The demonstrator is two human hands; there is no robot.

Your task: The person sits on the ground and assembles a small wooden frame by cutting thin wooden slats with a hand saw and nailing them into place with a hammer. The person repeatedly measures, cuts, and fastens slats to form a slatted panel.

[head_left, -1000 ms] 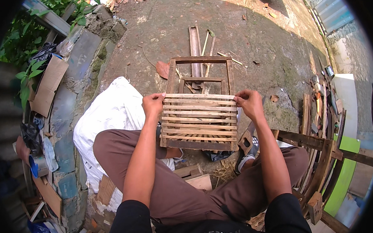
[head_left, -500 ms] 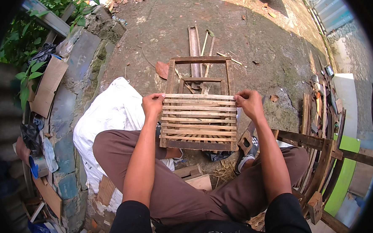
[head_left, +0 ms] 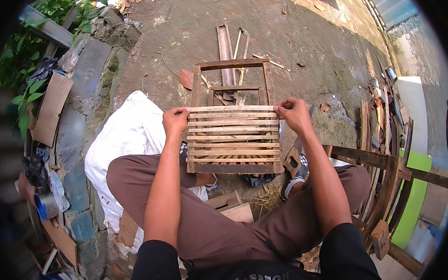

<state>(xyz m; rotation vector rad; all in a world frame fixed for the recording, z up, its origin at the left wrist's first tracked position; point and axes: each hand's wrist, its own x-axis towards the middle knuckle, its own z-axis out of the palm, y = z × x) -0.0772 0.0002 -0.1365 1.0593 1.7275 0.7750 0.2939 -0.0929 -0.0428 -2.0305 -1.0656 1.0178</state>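
Note:
A wooden frame (head_left: 268,82) stands before my crossed legs, its near part covered by several thin slats laid crosswise with gaps between them. My left hand (head_left: 176,121) pinches the left end of the farthest wooden slat (head_left: 232,108). At the opposite end, my right hand (head_left: 293,114) pinches the same slat between thumb and fingers. The slat lies across both side rails, roughly in line with the others. Beyond it the frame is unslatted, showing a smaller inner wooden frame (head_left: 239,88).
Beside my right foot lies a handsaw (head_left: 291,162). A white sack (head_left: 127,127) spreads by my left knee. A long channel-shaped piece (head_left: 225,48) rests on the concrete beyond. Right of me are scrap wood (head_left: 367,125) and another wooden frame (head_left: 386,197); a low block wall (head_left: 79,173) runs along the left.
The whole view has shifted slightly, putting everything a little higher and to the left. Both hands stay at the ends of the same slat.

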